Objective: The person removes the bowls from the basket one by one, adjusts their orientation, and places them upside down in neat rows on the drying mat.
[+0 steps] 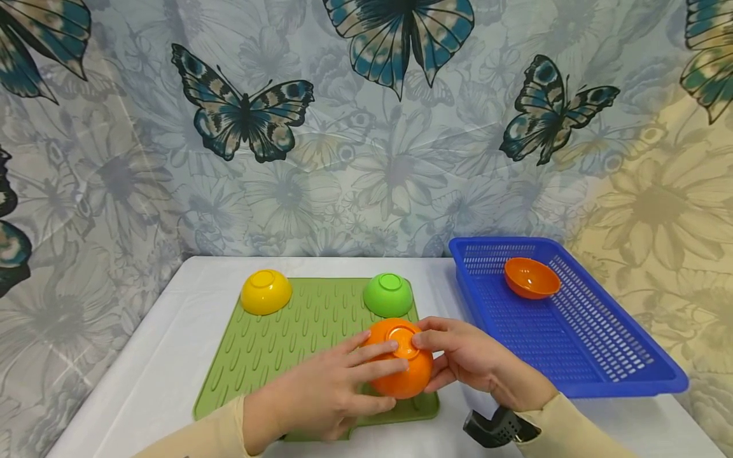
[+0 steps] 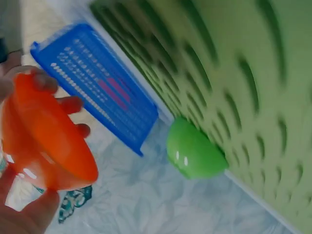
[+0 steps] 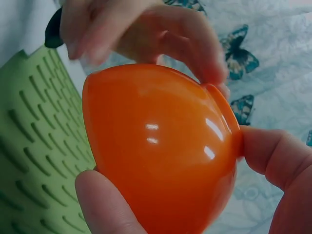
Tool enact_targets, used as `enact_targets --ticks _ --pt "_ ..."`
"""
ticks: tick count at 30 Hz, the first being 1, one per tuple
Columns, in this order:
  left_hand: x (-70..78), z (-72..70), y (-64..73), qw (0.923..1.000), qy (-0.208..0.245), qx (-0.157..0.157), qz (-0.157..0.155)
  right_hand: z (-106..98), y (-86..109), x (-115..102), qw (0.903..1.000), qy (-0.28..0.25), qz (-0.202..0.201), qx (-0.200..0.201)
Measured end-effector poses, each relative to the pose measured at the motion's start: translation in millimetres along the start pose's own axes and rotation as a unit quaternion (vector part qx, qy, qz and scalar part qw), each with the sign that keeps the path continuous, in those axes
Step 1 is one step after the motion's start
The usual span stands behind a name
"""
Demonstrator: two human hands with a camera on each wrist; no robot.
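Observation:
An orange bowl is tilted with its foot ring toward the head camera, over the near right part of the green mat. My right hand grips its right side, thumb on the foot ring and fingers by the rim. The right wrist view shows the glossy side of this bowl between thumb and finger. My left hand lays extended, spread fingers over the bowl's underside. Upside down on the mat stand a yellow bowl at the far left and a green bowl at the far right.
At right, a blue plastic basket with slotted walls stands on the white tablecloth. Inside it, near the back, another orange bowl sits with its opening up. A butterfly-print cloth hangs behind the table.

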State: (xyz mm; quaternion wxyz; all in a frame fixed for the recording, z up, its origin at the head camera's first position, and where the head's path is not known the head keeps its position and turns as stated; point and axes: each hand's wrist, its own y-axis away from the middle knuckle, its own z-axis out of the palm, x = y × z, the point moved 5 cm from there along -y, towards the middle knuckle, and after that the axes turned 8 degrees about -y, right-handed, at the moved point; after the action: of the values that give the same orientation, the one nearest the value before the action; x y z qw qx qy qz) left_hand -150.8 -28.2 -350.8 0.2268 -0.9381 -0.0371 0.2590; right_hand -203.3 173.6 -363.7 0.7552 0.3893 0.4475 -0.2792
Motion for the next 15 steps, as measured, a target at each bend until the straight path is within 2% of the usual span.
enact_targets --ticks 1,3,4,5,6,7,9,11,12,13,14,15 --pt "-1.6 -0.4 0.1 0.9986 0.045 0.013 -0.026 -1 0.4 0 1.0000 0.001 -0.002 0.007" --pt "-5.0 0.1 0.9 0.9865 0.132 0.030 -0.092 -1 1.4 0 0.9997 0.003 -0.007 0.021" --pt "-7.1 1.2 1.5 0.9758 0.170 0.034 -0.133 -1 1.9 0 0.9996 0.004 -0.011 0.027" --pt "-9.3 3.4 2.5 0.9591 0.214 0.029 -0.182 -1 2.2 0 0.9993 0.005 -0.015 0.033" --pt "-11.5 5.9 4.2 0.9365 0.258 0.022 -0.237 0 2.6 -1 0.9990 0.006 -0.020 0.038" --pt "-13.2 9.2 6.6 0.9070 0.304 0.011 -0.292 0 2.8 -1 0.9988 0.008 -0.025 0.042" --pt "-15.0 16.0 11.6 0.8329 0.393 -0.005 -0.390 2 3.2 -2 0.9980 0.015 -0.037 0.049" --pt "-15.4 21.3 14.9 0.7540 0.470 -0.003 -0.459 4 3.8 -2 0.9971 0.023 -0.048 0.054" --pt "-15.6 23.2 15.5 0.7204 0.501 0.004 -0.480 5 4.1 -2 0.9966 0.028 -0.055 0.055" --pt "-15.5 24.9 15.7 0.6901 0.529 0.012 -0.493 6 4.3 -2 0.9961 0.032 -0.060 0.057" --pt "-15.4 26.3 16.0 0.6680 0.546 0.017 -0.505 7 4.4 -2 0.9955 0.035 -0.065 0.058" --pt "-15.7 27.1 16.1 0.6516 0.557 0.022 -0.515 8 4.4 -3 0.9950 0.039 -0.070 0.059"
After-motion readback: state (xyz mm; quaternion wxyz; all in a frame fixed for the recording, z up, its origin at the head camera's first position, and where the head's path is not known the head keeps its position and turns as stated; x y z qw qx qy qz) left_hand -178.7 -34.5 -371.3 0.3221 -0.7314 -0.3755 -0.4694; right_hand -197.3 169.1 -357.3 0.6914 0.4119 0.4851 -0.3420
